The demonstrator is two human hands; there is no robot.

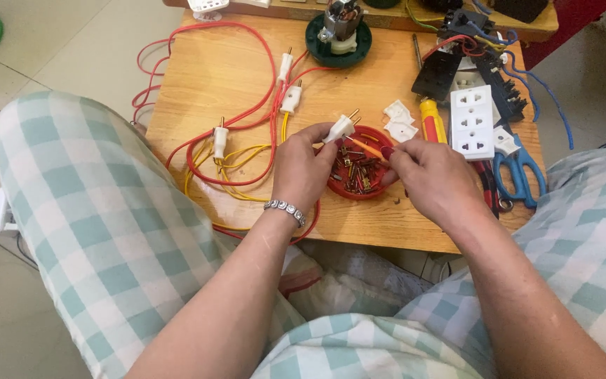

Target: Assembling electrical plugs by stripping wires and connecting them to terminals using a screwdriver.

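While the left hand (304,168) pinches a small white two-pin plug (340,127), brass pins tilted up and away, the right hand (426,175) pinches a thin orange wire (367,148) whose tip meets the plug's base. Just beneath both sits a red round dish of screws (356,175) on the wooden tabletop (212,84); blue-handled scissors (520,172) lie beyond the right hand.

Bright, even daylight, soft shadows under the hands, sharp centre, perhaps slight wide-angle stretching toward the edges.
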